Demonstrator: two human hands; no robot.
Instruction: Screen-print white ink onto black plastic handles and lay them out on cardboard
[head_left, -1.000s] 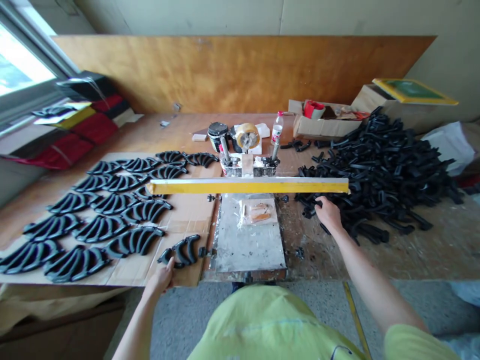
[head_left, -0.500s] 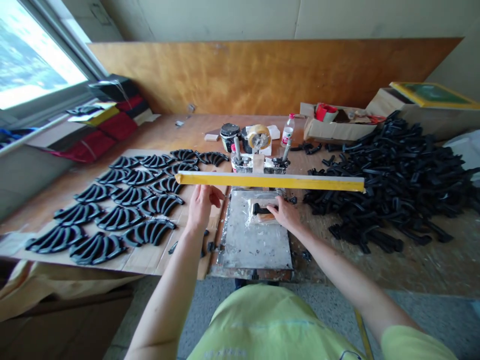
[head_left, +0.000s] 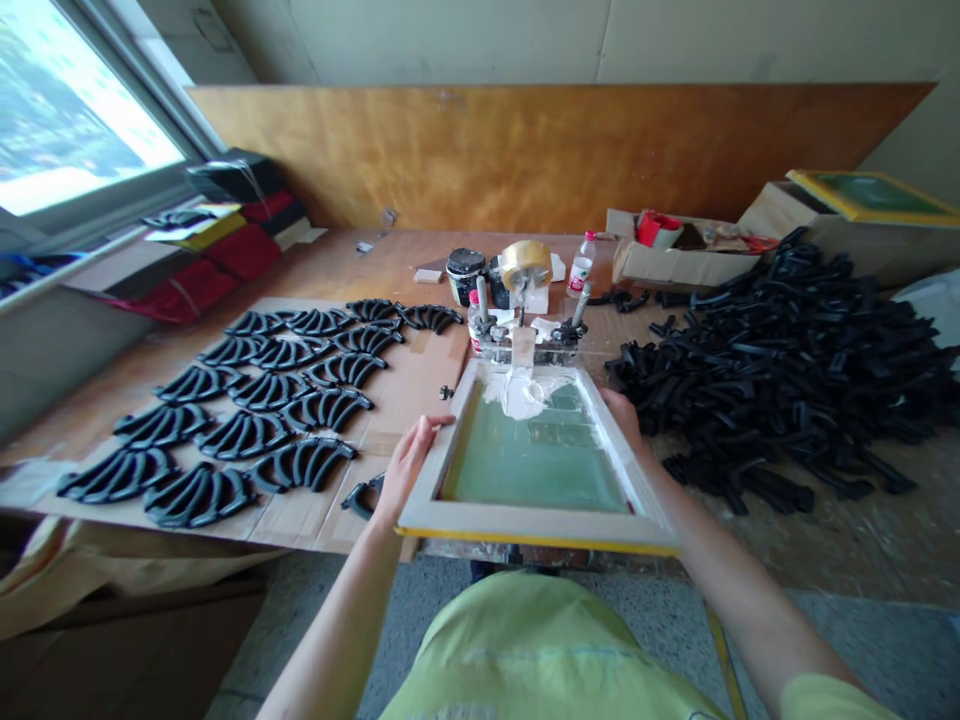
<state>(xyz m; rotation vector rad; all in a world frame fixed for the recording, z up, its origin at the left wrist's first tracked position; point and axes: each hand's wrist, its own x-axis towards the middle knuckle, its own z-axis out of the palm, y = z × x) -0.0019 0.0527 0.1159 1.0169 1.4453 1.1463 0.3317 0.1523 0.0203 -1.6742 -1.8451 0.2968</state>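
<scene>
A hinged screen-printing frame (head_left: 525, 522) with a pale wooden border and green mesh lies lowered in front of me, a blob of white ink (head_left: 523, 392) at its far end. My left hand (head_left: 407, 465) grips the frame's left rail, fingers curled over the edge. On the right rail rests my right hand (head_left: 621, 417), which holds that side. The metal base and the black part under the screen are hidden. A few loose black curved parts (head_left: 361, 496) lie just left of my left hand.
Rows of black curved parts (head_left: 247, 400) are laid out on cardboard at the left. A big heap of black parts (head_left: 787, 360) fills the right. Behind the frame stand an ink can (head_left: 464, 274), a tape roll (head_left: 524, 264), a bottle (head_left: 580, 268) and cardboard boxes (head_left: 675, 262).
The screen frame has swung down from raised to nearly flat. My left hand left the cardboard and my right hand left the pile and placed a part; both now hold the frame's rails.
</scene>
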